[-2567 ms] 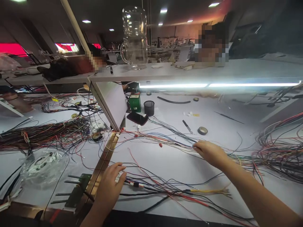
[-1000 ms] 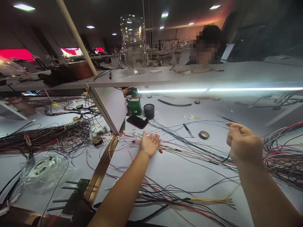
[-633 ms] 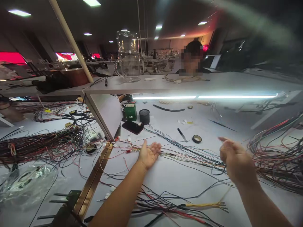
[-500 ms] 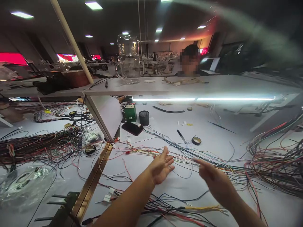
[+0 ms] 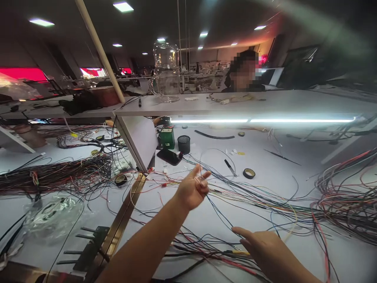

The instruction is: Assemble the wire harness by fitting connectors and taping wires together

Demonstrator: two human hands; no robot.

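My left hand [image 5: 193, 188] is raised over the middle of the table, with some fingers curled around thin wires and others partly spread. From it, dark blue wires [image 5: 219, 212] slant down to my right hand [image 5: 259, 243]. The right hand's index finger and thumb close on those wires near the front bundle. A thin pale wire arcs up from the left hand toward the knife. Beneath and behind both hands, a long strand of multicoloured wires [image 5: 250, 198] crosses the table. Dark and red cables [image 5: 206, 251] lie at the front, partly behind the left forearm.
A black tape roll [image 5: 249, 173], a knife [image 5: 230, 167], a phone [image 5: 169, 156], a mesh cup [image 5: 184, 145] and a green box [image 5: 167, 138] stand or lie behind. Tangled wires [image 5: 347, 208] fill the right side. A person sits beyond the shelf [image 5: 194, 105], which bears a glass jar [image 5: 166, 74].
My left hand has moved up and left, and its fingers have curled around wires. My right hand has come down and closer. The blue wires now stretch between both hands.
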